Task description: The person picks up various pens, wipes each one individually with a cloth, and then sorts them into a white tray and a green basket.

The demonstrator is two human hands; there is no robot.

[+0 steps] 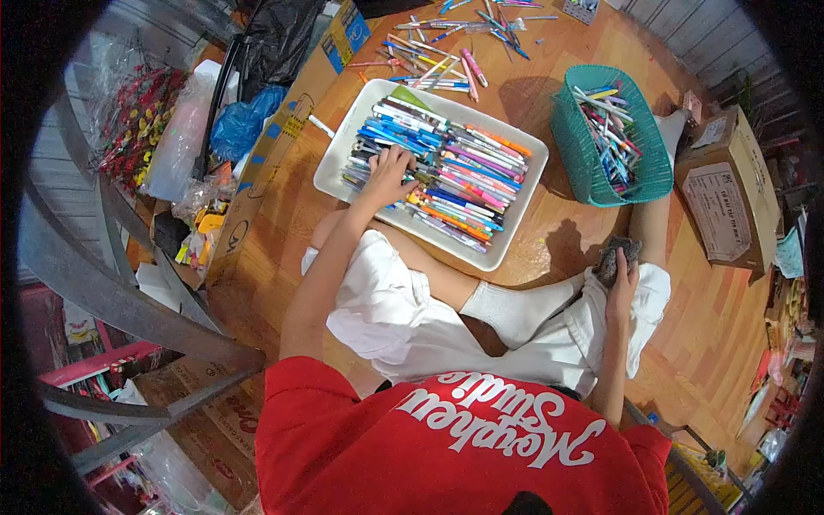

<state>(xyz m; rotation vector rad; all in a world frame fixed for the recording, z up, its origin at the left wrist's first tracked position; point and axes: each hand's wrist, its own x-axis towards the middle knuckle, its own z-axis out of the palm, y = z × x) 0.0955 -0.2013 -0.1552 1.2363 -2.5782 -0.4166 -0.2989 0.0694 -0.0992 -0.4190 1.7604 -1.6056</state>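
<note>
My left hand (391,178) lies on the pens in the left half of a white tray (534,184), its thumb apart from the bent fingers. I cannot make out anything held in it. Rows of pens (481,172) in many colours fill the tray, blue ones and dark ones around my fingers, pink and orange ones to the right. Over my right knee, my right hand (621,287) is closed on a dark grey cloth (616,257), bunched up. A teal plastic basket (592,190) with more loose pens (608,129) stands right of the tray.
Loose pens and pencils (433,64) are scattered on the wooden floor (532,223) beyond the tray. A cardboard box (725,184) stands at the right. To the left are a long cardboard panel (279,154), a blue plastic bag (245,124) and a curved metal frame (137,292).
</note>
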